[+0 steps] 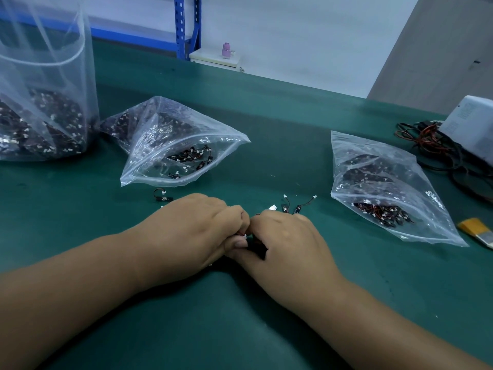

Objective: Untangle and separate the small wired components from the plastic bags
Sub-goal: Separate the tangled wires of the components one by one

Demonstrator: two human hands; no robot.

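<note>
While our left hand [192, 231] and right hand [288, 236] pinch one tangle [244, 236], fingers [238, 243] curled, few components [163, 198] lie freed; bags [170, 145] look full.

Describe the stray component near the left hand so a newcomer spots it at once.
On the green mat, find the middle bag, its mouth facing the person. Just before that mouth, beyond the left hand, lies one black component with a looped wire. It lies alone, unlike the pair beyond the right hand or the tangle both hands pinch.
</note>
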